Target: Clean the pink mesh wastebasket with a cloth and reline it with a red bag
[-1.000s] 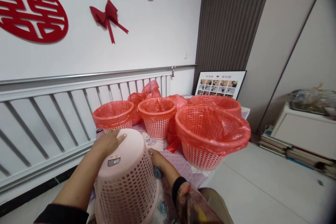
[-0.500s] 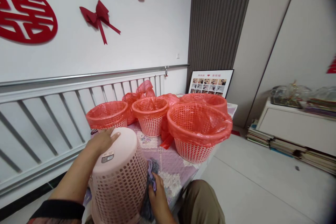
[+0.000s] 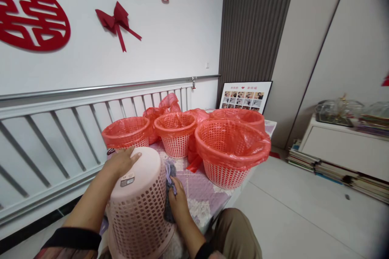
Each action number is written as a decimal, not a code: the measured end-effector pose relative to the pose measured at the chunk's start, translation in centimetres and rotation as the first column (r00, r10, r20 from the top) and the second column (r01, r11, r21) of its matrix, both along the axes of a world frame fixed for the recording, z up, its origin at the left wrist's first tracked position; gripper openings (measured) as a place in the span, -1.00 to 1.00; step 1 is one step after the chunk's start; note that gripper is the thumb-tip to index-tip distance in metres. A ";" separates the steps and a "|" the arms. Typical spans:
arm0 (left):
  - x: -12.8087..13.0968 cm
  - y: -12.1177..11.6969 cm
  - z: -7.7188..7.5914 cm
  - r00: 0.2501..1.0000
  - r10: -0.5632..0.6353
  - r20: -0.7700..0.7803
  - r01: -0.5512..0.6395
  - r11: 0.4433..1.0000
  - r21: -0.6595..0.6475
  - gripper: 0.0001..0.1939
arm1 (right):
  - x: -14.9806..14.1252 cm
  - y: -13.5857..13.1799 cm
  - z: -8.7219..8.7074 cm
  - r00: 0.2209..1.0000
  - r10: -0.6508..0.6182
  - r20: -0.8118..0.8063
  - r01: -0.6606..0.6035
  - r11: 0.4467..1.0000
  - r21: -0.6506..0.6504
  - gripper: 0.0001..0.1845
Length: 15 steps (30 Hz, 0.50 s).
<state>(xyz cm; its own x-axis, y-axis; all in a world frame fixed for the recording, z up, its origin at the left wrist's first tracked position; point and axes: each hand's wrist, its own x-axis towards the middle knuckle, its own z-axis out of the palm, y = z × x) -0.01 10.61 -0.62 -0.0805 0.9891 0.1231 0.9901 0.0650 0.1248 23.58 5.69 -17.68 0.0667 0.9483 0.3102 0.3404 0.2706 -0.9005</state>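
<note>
A pink perforated plastic basket (image 3: 138,204) stands upside down on the table right in front of me. My left hand (image 3: 123,162) lies flat on its upturned base, fingers stretched out, beside a small label. My right hand (image 3: 178,200) is closed on a grey-purple cloth (image 3: 169,186) and presses it against the basket's right side. Behind stand several more pink baskets lined with red plastic bags, the biggest of them (image 3: 232,151) on the right.
A quilted floral tablecloth (image 3: 206,190) covers the table. A white slatted rail (image 3: 60,129) runs along the left wall. A framed photo collage (image 3: 244,97) leans at the back. A white cabinet (image 3: 343,145) and stacked books on the floor (image 3: 334,174) are at the right.
My right hand has slid the cloth up the basket's right side. The left hand has stayed on the base.
</note>
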 end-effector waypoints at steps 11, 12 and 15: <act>0.0 0.1 0.1 1.000 -0.009 0.009 0.009 0.999 -0.048 -0.14 | -0.3 -0.8 -0.2 0.999 -0.038 -0.019 0.038 0.999 -0.031 -0.46; 0.0 0.1 0.0 1.000 -0.009 0.008 0.010 0.999 -0.048 -0.14 | -0.7 -1.3 1.5 0.999 -0.023 -0.036 0.023 1.000 0.013 -0.46; -0.1 0.2 -0.1 1.000 -0.016 0.003 0.016 0.999 -0.040 -0.13 | -1.7 -3.3 6.4 0.995 0.048 -0.083 -0.031 0.980 0.199 -0.49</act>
<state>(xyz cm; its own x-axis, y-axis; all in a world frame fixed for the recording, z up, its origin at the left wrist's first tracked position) -0.12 10.78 -0.73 -0.0646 0.9944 0.0834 0.9907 0.0538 0.1248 21.87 2.40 -11.29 0.0653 0.8716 0.4859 0.2485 0.4574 -0.8538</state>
